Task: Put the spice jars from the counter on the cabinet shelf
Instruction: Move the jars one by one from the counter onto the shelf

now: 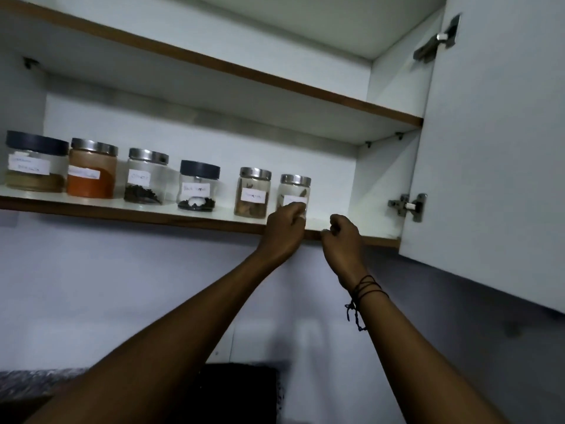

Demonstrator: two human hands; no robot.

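1. White laminate cabinet shelf with brown wood edging (214,220): six jars stand in one row along it, all upright, long axes vertical. Bare room remains at the right end, between the last jar and the cabinet wall.
2. Left to right: wide clear jar with dark blue lid (36,162); clear jar of orange powder with steel lid (91,172); clear steel-lidded jar of dark cloves (146,177); clear blue-lidded jar of black peppercorns (198,186); clear steel-lidded jar of brown bark (252,192); small clear steel-lidded jar with white label (295,189). Paper labels face near.
3. Left hand (284,229): fingers curled around the base of the rightmost jar, touching it at the shelf's near edge.
4. Right hand (341,237): loosely fisted, holding nothing visible, just beside the shelf edge; dark thread wristband (363,290).
5. Open white cabinet door with steel hinges (489,148), far right.
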